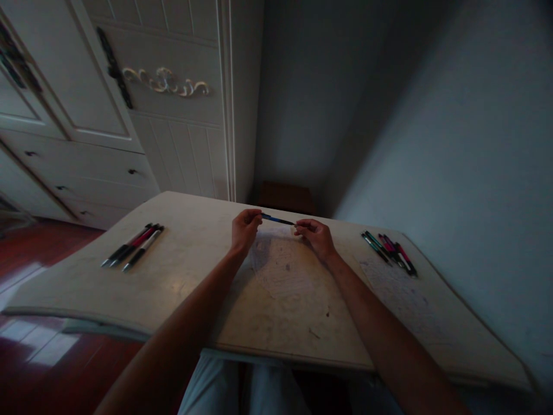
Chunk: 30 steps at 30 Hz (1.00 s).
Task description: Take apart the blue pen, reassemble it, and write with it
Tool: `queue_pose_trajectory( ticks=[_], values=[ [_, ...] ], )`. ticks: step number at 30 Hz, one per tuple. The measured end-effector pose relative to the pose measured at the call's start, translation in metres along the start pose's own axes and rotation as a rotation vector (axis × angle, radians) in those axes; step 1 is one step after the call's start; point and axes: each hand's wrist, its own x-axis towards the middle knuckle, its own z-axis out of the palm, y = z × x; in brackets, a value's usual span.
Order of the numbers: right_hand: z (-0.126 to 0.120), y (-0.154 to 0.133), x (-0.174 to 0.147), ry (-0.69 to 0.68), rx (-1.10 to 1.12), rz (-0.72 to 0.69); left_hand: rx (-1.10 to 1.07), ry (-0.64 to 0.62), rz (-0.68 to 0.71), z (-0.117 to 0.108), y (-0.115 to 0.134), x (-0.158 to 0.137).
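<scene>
A blue and black pen (277, 219) is stretched between my two hands over the far middle of the table. My left hand (246, 229) pinches one end of it between thumb and fingers. The other end, a dark tip, is pinched by my right hand (315, 235). Beneath them, a paper sheet with faint writing (283, 268) lies on the tabletop. Three pens (133, 246) in white, red and black rest side by side at the left. Several more pens (391, 252), teal, pink and black, lie in a loose group at the right.
The pale table (194, 311) has stains and small dark marks near its front edge. Another written sheet (404, 297) lies under the right forearm's side. A white cabinet (181, 144) stands behind at left, a brown box-like piece (287, 197) beyond the table, and a wall (475, 144) at right.
</scene>
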Motion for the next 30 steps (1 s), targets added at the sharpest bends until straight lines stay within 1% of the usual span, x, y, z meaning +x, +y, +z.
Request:
queue_pose_trajectory(
  ticks=[6, 9, 13, 19, 26, 30],
  values=[
    [0.0052, -0.0030, -0.0005, 0.015, 0.063, -0.014, -0.031, -0.043, -0.030, 0.0005, 0.0008, 0.0000],
    [0.0030, -0.0041, 0.0003, 0.053, 0.072, -0.018, -0.033, -0.062, -0.020, 0.0009, -0.0007, 0.0005],
    [-0.0010, -0.0051, 0.0009, 0.087, 0.071, -0.012, -0.028, -0.051, 0.003, 0.0009, -0.0003, 0.0000],
    [-0.0026, -0.0026, 0.0021, 0.083, 0.099, -0.010, -0.027, 0.002, 0.040, -0.0016, 0.0015, 0.0015],
    [0.0006, -0.0043, 0.0001, 0.046, 0.056, -0.019, 0.028, -0.059, 0.072, -0.0002, -0.0041, 0.0022],
    [-0.0005, -0.0036, 0.0005, 0.039, 0.037, -0.022, 0.039, -0.037, 0.097, -0.0022, -0.0047, 0.0031]
  ],
)
